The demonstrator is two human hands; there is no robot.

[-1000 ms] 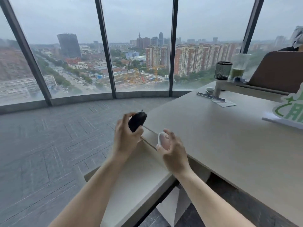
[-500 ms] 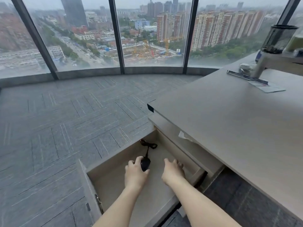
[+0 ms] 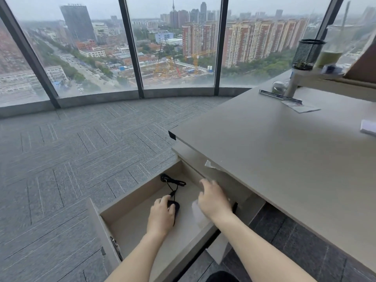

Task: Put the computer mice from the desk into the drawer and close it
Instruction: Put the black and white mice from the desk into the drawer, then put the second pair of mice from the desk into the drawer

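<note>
The drawer (image 3: 130,198) under the desk (image 3: 274,159) stands pulled out. Inside it lies a black mouse (image 3: 176,207), its cable (image 3: 173,183) coiled toward the drawer's back corner. My left hand (image 3: 161,216) rests on the black mouse with fingers curled over its left side. A pale white mouse (image 3: 195,207) lies blurred on the drawer floor just right of the black one. My right hand (image 3: 212,200) hovers over the drawer's right side, fingers spread and motion-blurred, partly covering the white mouse. No mouse is visible on the desk.
At the desk's far end stands a raised shelf (image 3: 325,82) with a black mesh pen holder (image 3: 307,54) and a cup of green drink (image 3: 329,58). A metal strip (image 3: 279,97), a paper (image 3: 301,107) and a white pad (image 3: 368,128) lie on the desk. Grey carpet spreads to the left.
Both hands brought the mice from above the desk edge down into the open drawer. The right hand has come off the white mouse and spread its fingers; the left stays on the black mouse.
</note>
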